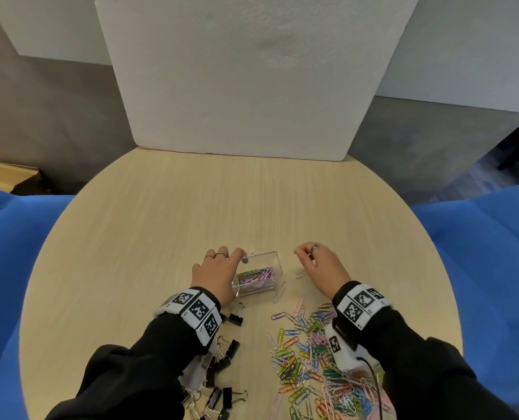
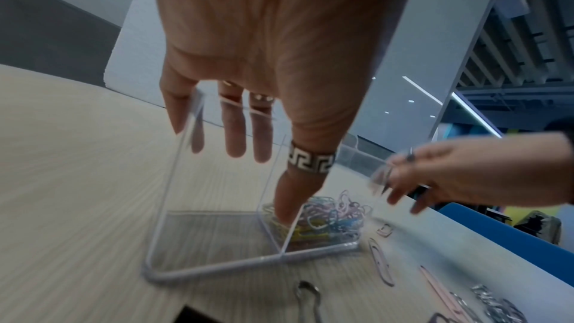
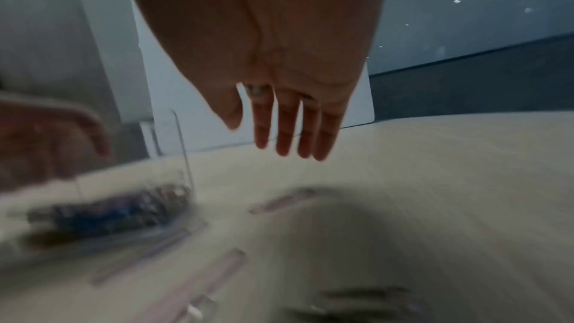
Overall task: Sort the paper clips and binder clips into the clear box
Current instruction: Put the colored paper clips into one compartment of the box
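The clear box (image 1: 274, 265) (image 2: 217, 269) stands on the round wooden table (image 1: 161, 222), split into two compartments. The right one holds coloured paper clips (image 1: 256, 275) (image 2: 329, 215); the left one looks empty. My left hand (image 1: 231, 259) (image 2: 267, 156) grips the box, thumb down inside the paper-clip compartment and fingers outside its left wall. My right hand (image 1: 306, 256) (image 3: 279, 136) hovers just right of the box with loose fingers, holding nothing that I can see. A big pile of paper clips (image 1: 312, 359) lies near me on the right. Black binder clips (image 1: 221, 374) lie under my left forearm.
A few stray pink paper clips (image 1: 280, 292) (image 2: 380, 264) lie between the box and the pile. One binder clip (image 1: 236, 317) sits just near of the box. A white foam board (image 1: 246, 86) stands at the table's far edge. Blue seats (image 1: 479, 253) flank the table.
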